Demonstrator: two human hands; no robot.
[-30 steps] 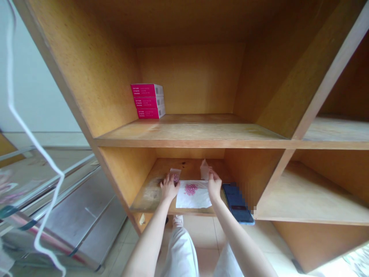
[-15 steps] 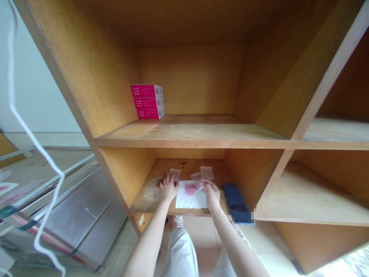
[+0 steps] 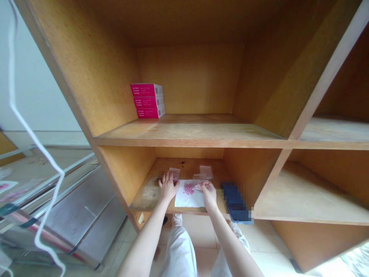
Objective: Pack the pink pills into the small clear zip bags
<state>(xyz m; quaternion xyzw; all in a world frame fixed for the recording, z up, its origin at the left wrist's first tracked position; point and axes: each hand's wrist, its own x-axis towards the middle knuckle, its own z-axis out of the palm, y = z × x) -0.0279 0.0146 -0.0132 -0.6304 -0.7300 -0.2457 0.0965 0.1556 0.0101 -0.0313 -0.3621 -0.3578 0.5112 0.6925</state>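
a: the left hand (image 3: pixel 167 187), what's it up to?
b: open, fingers spread, fingertips just at a small clear bag (image 3: pixel 174 172) of pink pills (image 3: pixel 175 177), no real grip
a: and the right hand (image 3: pixel 209 194)?
b: pinching a second clear bag (image 3: pixel 198 183) between finger and thumb, right over a pile of pink pills (image 3: pixel 188 189) on white paper (image 3: pixel 186 199), lower middle of the frame
a: what's beside them?
b: a third clear bag (image 3: pixel 206 172) behind, a phone (image 3: pixel 236 202) to the right

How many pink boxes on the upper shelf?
3: top box, middle box and bottom box, stacked in one pile at the back left of the upper wooden shelf.
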